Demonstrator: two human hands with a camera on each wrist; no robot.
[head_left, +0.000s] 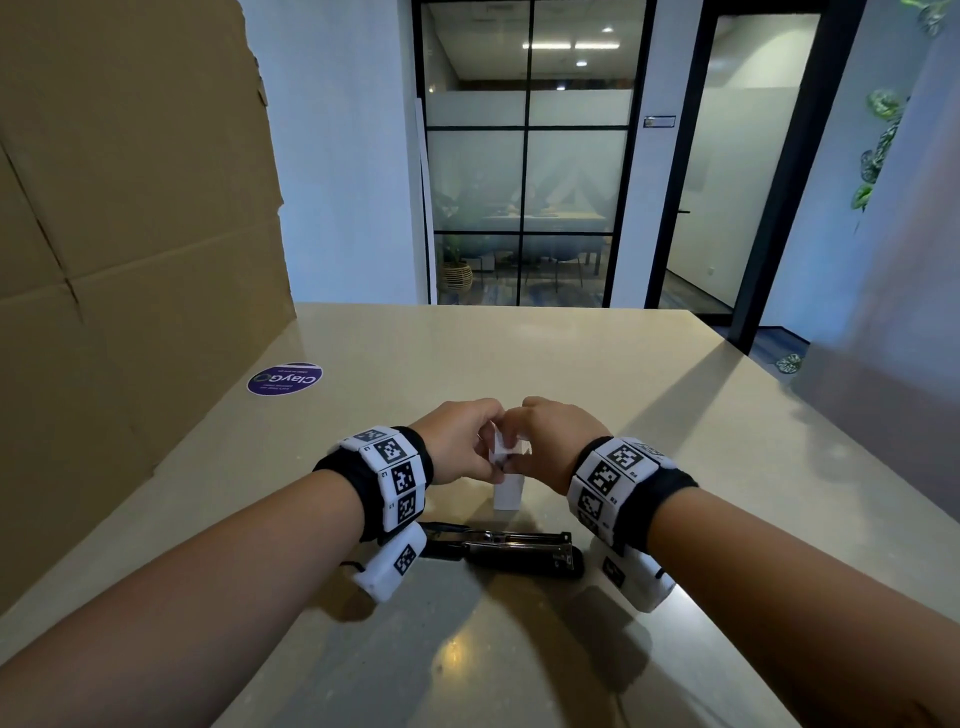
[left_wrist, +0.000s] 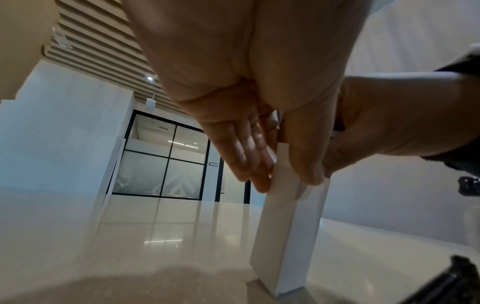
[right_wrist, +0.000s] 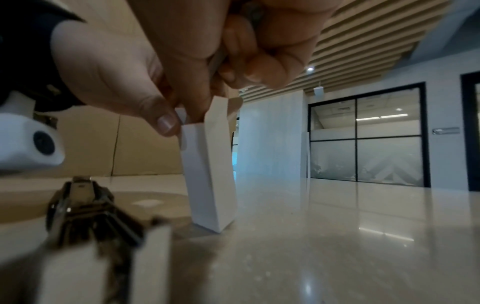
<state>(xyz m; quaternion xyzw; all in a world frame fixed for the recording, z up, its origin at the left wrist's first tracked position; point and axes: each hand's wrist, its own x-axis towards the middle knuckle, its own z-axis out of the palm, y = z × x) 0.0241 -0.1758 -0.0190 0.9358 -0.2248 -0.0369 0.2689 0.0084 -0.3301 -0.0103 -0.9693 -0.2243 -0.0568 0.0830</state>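
A small white box (head_left: 508, 491) (left_wrist: 285, 236) (right_wrist: 210, 185) stands upright on the beige table (head_left: 519, 353), its top flap (right_wrist: 217, 111) open. My left hand (head_left: 467, 441) (left_wrist: 284, 174) pinches the box's top between thumb and fingers. My right hand (head_left: 524, 431) (right_wrist: 223, 82) is over the opening with its fingers curled; one digit reaches down into the box. A thin grey strip (right_wrist: 218, 59) shows between the curled fingers. A black and metal stapler (head_left: 509, 553) (right_wrist: 83, 205) lies opened flat just nearer me than the box, under both wrists.
A tall sheet of cardboard (head_left: 130, 234) stands along the table's left side. A round purple sticker (head_left: 284, 379) lies on the table at the left. Beyond the table's far edge are a glass partition (head_left: 524, 156) and a door.
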